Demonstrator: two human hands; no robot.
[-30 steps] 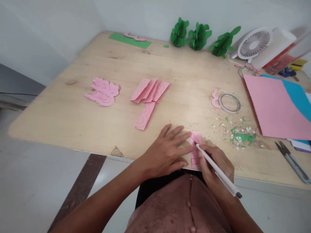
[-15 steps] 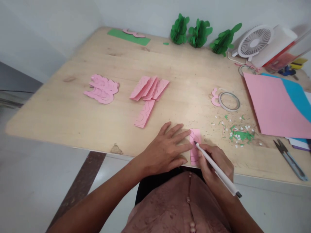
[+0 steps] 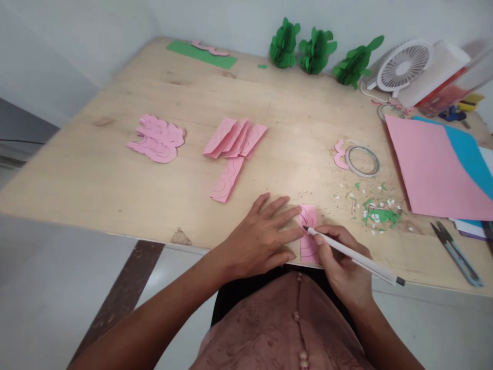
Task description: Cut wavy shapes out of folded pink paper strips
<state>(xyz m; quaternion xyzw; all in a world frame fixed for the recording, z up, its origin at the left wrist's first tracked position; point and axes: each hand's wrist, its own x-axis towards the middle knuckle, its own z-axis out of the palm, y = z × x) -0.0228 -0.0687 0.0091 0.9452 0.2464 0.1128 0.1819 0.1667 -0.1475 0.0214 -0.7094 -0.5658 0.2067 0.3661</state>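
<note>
A small pink paper strip (image 3: 307, 251) with curved black lines lies at the table's front edge. My left hand (image 3: 264, 236) rests flat with its fingers spread, fingertips on the strip's left edge. Between the fingers of my right hand (image 3: 344, 262) is a white pen (image 3: 354, 254), its dark tip on the strip's left part. Folded pink strips with drawn curves (image 3: 227, 177) lie further back, and a pile of pink scalloped cutouts (image 3: 159, 141) is to their left.
Tape roll (image 3: 362, 161), paper scraps (image 3: 381, 215), snips (image 3: 458, 254) and pink sheet (image 3: 439, 169) lie on the right. Green paper shapes (image 3: 284, 43) and a fan (image 3: 404, 67) stand along the back. A green strip (image 3: 200, 55) lies at the back left.
The pen tip has moved slightly left and down on the strip, and the pen's rear end has swung right and up. My left hand stays in place.
</note>
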